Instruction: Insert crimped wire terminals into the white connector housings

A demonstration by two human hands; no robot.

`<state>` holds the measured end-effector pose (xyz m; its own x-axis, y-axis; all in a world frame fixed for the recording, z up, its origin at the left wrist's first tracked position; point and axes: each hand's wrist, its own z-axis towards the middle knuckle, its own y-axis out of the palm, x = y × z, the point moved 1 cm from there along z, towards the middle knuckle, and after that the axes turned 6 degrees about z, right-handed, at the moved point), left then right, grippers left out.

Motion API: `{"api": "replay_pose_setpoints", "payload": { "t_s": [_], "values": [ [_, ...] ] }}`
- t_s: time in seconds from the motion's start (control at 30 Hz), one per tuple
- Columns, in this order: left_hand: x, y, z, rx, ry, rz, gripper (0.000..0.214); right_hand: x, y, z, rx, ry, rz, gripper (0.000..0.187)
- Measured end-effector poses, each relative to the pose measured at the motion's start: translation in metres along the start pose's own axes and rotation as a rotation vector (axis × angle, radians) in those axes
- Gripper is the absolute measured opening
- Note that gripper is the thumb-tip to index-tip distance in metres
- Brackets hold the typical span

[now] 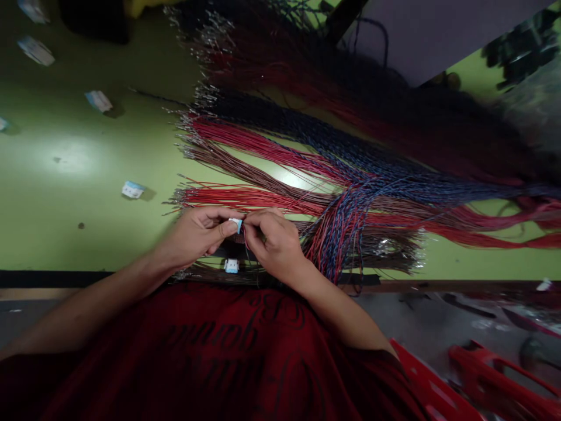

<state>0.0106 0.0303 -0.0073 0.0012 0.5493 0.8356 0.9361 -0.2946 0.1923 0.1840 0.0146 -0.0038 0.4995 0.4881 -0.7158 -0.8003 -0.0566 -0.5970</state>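
Near the front edge of the green table, my left hand (204, 231) pinches a small white and blue connector housing (236, 224) between thumb and fingers. Close against it on the right, my right hand (272, 238) is closed in a pinch on a thin wire (245, 233); its tip is hidden at the housing, so I cannot tell whether it sits inside. A second white and blue housing (231, 266) lies just below my hands, over dark wires. Beyond my fingers a bundle of red wires (263, 197) with metal terminals at the left ends lies on the table.
Brown wires (249, 169) and twisted blue wires (324, 140) spread across the table (56, 222). Several loose housings, one being a white and blue housing (132, 189), lie to the left. A red plastic stool (499, 374) stands on the floor at lower right.
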Motion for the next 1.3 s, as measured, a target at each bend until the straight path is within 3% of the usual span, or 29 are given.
{"api": "replay_pose_setpoints", "payload": {
  "t_s": [0.1,0.2,0.27,0.33,0.4,0.47,0.5,0.6,0.67,0.73,0.87,1.0,1.17,1.3],
  "values": [
    [-0.001,0.0,0.0,0.007,0.025,-0.001,0.031,-0.001,0.004,0.001,0.003,0.025,0.009,0.013],
    [0.0,-0.002,-0.001,-0.017,0.047,-0.016,0.03,-0.008,-0.003,0.005,0.015,0.156,0.106,0.011],
    [0.001,-0.004,-0.003,-0.043,0.044,-0.054,0.031,-0.016,-0.023,0.001,0.02,0.321,0.242,0.011],
    [0.004,-0.006,-0.005,-0.047,0.042,-0.112,0.034,-0.024,-0.056,-0.012,-0.013,0.518,0.466,0.018],
    [0.007,-0.007,-0.006,-0.036,0.048,-0.165,0.032,-0.031,-0.094,-0.037,-0.224,0.688,0.777,0.038],
    [0.01,-0.006,-0.006,-0.047,0.051,-0.194,0.029,-0.033,-0.124,-0.067,-0.392,0.731,0.857,0.061],
    [0.01,-0.005,-0.006,-0.057,0.05,-0.198,0.027,-0.033,-0.132,-0.081,-0.591,0.8,0.906,0.064],
    [0.011,0.0,-0.008,-0.069,0.059,-0.168,0.022,-0.028,-0.132,-0.108,-0.655,0.976,0.694,0.056],
    [0.011,0.004,-0.011,-0.054,0.088,-0.122,0.021,-0.032,-0.12,-0.109,-0.657,1.004,0.606,0.048],
    [0.013,0.007,-0.017,-0.036,0.139,-0.059,0.021,-0.041,-0.108,-0.1,-0.658,0.918,0.544,0.038],
    [0.018,0.009,-0.033,-0.002,0.238,0.116,0.023,-0.059,-0.084,-0.077,-0.577,0.576,0.246,0.017],
    [0.015,0.0,-0.048,0.143,0.249,0.225,0.016,-0.058,-0.059,-0.07,-0.556,0.309,0.055,0.014],
    [-0.005,-0.018,-0.056,0.336,0.197,-0.053,0.017,-0.046,-0.037,-0.066,-0.393,0.055,-0.216,0.02],
    [-0.016,-0.033,-0.06,0.358,0.151,-0.348,0.012,-0.042,-0.018,-0.061,-0.416,-0.078,-0.445,0.018]
  ]
}}
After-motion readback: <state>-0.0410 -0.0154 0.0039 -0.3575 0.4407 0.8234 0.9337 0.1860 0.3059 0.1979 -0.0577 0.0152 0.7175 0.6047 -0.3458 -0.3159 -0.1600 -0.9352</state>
